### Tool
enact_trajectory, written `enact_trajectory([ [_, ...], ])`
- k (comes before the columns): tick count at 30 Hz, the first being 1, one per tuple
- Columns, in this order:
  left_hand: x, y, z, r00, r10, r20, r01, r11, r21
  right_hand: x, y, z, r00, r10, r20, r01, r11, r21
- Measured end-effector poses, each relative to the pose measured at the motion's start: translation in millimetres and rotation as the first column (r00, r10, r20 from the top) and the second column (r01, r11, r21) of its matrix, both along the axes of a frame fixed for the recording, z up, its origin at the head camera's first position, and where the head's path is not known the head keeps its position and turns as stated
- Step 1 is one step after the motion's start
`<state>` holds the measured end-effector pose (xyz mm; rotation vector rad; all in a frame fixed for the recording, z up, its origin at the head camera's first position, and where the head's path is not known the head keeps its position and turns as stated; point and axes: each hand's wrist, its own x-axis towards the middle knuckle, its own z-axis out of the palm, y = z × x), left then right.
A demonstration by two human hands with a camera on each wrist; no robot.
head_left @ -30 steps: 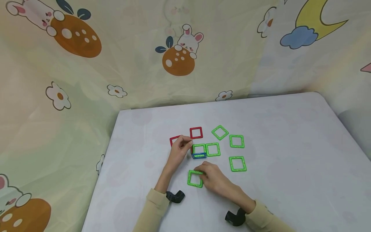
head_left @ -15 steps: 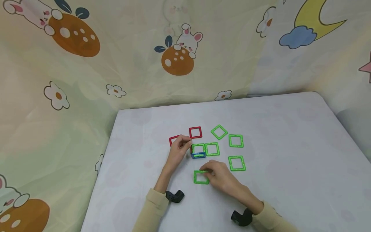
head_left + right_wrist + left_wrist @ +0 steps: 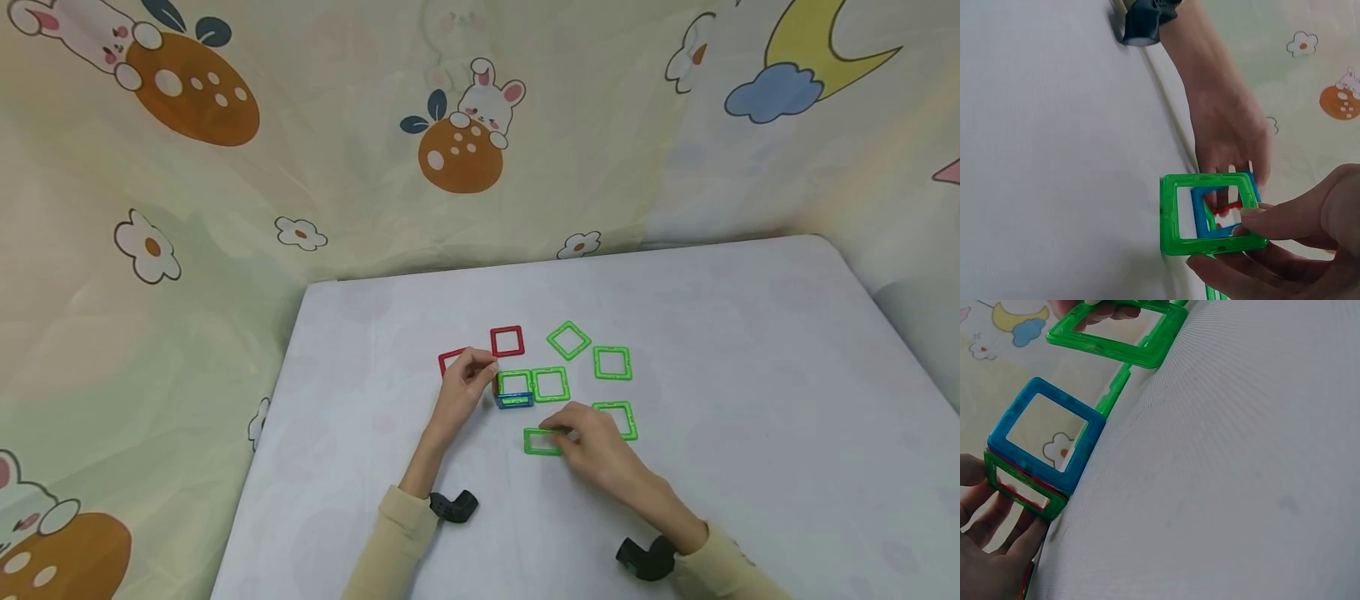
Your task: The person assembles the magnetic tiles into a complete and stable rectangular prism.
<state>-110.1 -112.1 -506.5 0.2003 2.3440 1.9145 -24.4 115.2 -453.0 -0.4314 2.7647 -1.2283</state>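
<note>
In the head view my left hand grips the left side of a small magnetic-tile build, thumb and fingers at its edge. That build has a blue square tile standing upright and a green tile with a red edge beside it, against the left fingers. Flat on the table, a green square tile adjoins the build's green base. My right hand pinches a separate green square magnetic tile by one edge between thumb and fingers. It is raised and tilted, just in front and to the right of the build.
A red square tile lies behind the build; another red tile is partly hidden by the left hand. Loose green tiles lie to the back right, and one more green tile is partly behind the right hand on the white table.
My right hand has moved right and slightly away from me with the green tile, which now tilts and looks narrower. The left hand has kept its place on the build.
</note>
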Motion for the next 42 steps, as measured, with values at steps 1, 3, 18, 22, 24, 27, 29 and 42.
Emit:
enact_trajectory([
  [1, -0.2, 0.2, -0.4, 1.0, 0.002, 0.002, -0.002, 1.0, -0.001, -0.8, 2, 0.2, 1.0, -0.011, -0.003, 0.011, 1.0, 0.004],
  [3, -0.7, 0.3, -0.5, 1.0, 0.003, 0.005, -0.003, 1.0, -0.006, -2.9, 6, -0.3, 0.999, -0.02, -0.024, 0.021, 1.0, 0.012],
  [18, -0.4, 1.5, -1.7, 1.0, 0.001, -0.004, -0.001, 1.0, -0.003, -13.2, 21, -3.8, 0.981, -0.019, -0.195, 0.021, 1.0, 0.012],
  [22, 0.6, 1.9, -1.5, 1.0, 0.004, 0.0, -0.004, 1.0, 0.007, -14.8, 23, -3.8, 0.979, -0.024, -0.204, 0.028, 0.999, 0.016],
  [24, 0.7, 2.2, -1.4, 1.0, 0.005, 0.001, -0.005, 1.0, 0.01, -15.9, 24, -4.2, 0.978, -0.026, -0.207, 0.03, 0.999, 0.016],
  [27, 0.9, 2.6, -0.5, 1.0, 0.006, 0.002, -0.007, 1.0, 0.008, -18.1, 25, -4.9, 0.976, -0.028, -0.217, 0.032, 0.999, 0.018],
  [29, 0.8, 2.6, -0.2, 1.0, 0.006, 0.002, -0.006, 1.0, 0.007, -20.3, 26, -5.7, 0.974, -0.027, -0.227, 0.032, 0.999, 0.018],
  [42, 0.0, 2.3, 1.9, 1.0, 0.018, 0.006, -0.018, 1.0, 0.007, -37.1, 25, -10.7, 0.969, -0.018, -0.247, 0.018, 1.0, -0.004],
])
